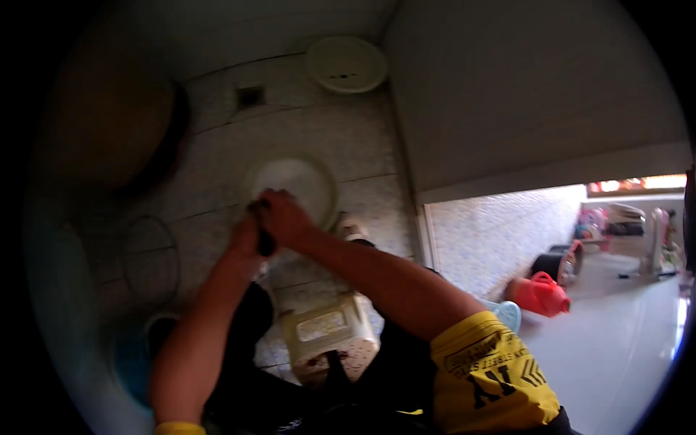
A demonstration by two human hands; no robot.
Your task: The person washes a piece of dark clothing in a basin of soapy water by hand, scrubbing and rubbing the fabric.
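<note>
Both hands meet over the near left rim of a round, pale basin (315,185) on the tiled floor. Between them is a small dark item (266,244), whose kind is too dim and blurred to make out. My left hand (247,233) is closed around its left side. From the right, my right hand (288,219) overlaps it with curled fingers. Part of the basin's whitish inside shows beyond my fingers; the hands hide the rest.
A plastic stool (328,335) stands between my legs. Another pale basin (346,65) leans by the far wall, near a floor drain (251,96). A blue bucket (135,362) sits at left. Beyond the partition at right lie a red jug (538,296) and a black pot (552,265).
</note>
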